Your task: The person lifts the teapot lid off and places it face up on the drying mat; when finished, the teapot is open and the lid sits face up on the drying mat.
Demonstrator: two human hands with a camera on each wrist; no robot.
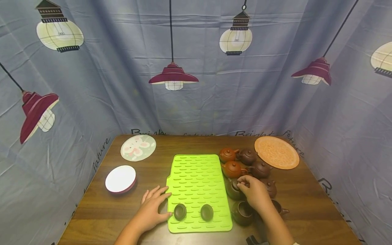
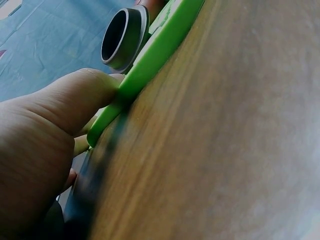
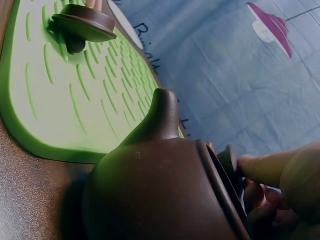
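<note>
A grey-blue curtain (image 1: 196,112) printed with hanging lamps surrounds a brown wooden table (image 1: 196,144). On the table lies a green mat (image 1: 199,180), and near its lower edge two dark lids (image 1: 180,212) (image 1: 207,212) rest upside down, side by side and apart, knobs against the mat. The left hand (image 1: 150,211) is at the mat's left edge, its fingers spread and straightened, the thumb touching the edge just beside the nearer lid. To the right of the mat, the right hand (image 1: 256,193) pinches the knob of a third lid (image 1: 235,185) between thumb and fingers; this lid is at the mouth of a dark teapot (image 1: 231,192), though I cannot tell whether it is lifted clear. Just below stands an uncovered teapot (image 1: 243,214), with another uncovered one (image 1: 277,206) beyond the right forearm. Farther back are two orange teapots (image 1: 227,154) (image 1: 233,169) and several brown ones (image 1: 247,156), all with lids on. A white-topped round dish (image 1: 120,179) and a rabbit-print round mat (image 1: 138,147) lie to the left; an orange round mat (image 1: 276,152) lies at the far right.
</note>
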